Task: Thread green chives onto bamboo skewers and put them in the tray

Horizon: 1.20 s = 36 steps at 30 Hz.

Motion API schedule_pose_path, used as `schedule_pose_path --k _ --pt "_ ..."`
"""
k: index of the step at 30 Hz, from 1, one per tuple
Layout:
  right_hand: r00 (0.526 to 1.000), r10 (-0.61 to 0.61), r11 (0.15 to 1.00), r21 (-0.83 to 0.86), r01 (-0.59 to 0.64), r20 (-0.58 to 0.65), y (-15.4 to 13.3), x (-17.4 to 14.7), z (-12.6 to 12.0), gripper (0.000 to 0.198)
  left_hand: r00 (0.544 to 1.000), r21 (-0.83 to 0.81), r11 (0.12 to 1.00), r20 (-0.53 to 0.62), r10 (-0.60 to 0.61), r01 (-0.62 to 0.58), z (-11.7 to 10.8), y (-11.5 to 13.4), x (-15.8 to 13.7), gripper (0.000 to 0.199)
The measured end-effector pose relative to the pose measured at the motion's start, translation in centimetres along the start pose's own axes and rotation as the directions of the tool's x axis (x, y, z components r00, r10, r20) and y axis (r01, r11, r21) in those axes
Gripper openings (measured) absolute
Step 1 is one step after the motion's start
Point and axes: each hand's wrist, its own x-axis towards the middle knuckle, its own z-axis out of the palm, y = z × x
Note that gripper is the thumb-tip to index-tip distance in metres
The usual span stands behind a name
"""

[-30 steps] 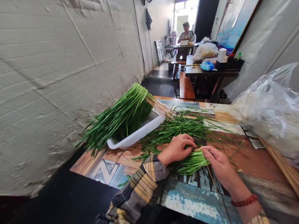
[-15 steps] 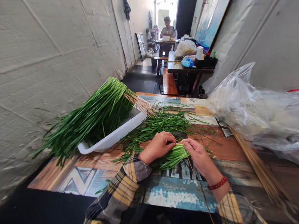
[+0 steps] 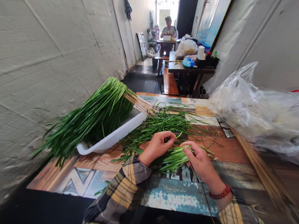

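Observation:
My left hand [image 3: 160,145] pinches a single garlic chive stalk [image 3: 179,135] between thumb and fingertips, its pale end sticking out to the right. Close by on the right, my right hand [image 3: 197,157] is closed on a small bunch of chives [image 3: 174,158] and a thin wooden skewer [image 3: 205,195] that slants down toward the table's front edge. Loose chives [image 3: 168,122] lie heaped just beyond both hands. To the left, a thick mass of skewered chives [image 3: 97,111] rests across a white tray [image 3: 113,140], with its bundled skewer ends [image 3: 142,104] pointing right.
A sheaf of bare skewers [image 3: 254,165] lies on the right of the patterned table [image 3: 179,197], beside clear plastic bags [image 3: 271,111]. Walls stand close on both sides. Farther back are another table [image 3: 179,67] with bags, a bench [image 3: 169,82] and a seated person [image 3: 168,30].
My hands have drawn slightly apart. A chive stalk now shows in my left fingertips, and my right hand has shifted a little down and right with the bunch.

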Motion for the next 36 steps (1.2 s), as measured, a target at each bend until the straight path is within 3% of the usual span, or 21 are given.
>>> schedule_pose_path --k 13,36 --pt "0.998 -0.047 0.999 -0.021 0.047 -0.031 -0.5 0.1 0.0 0.033 0.996 -0.092 0.995 0.077 -0.041 0.048 0.0 1.1 0.0 0.015" --pt "0.997 -0.08 0.993 -0.093 0.08 -0.002 -0.7 0.2 0.0 0.031 0.995 -0.013 0.999 0.091 0.05 -0.049 0.0 1.1 -0.2 0.016"
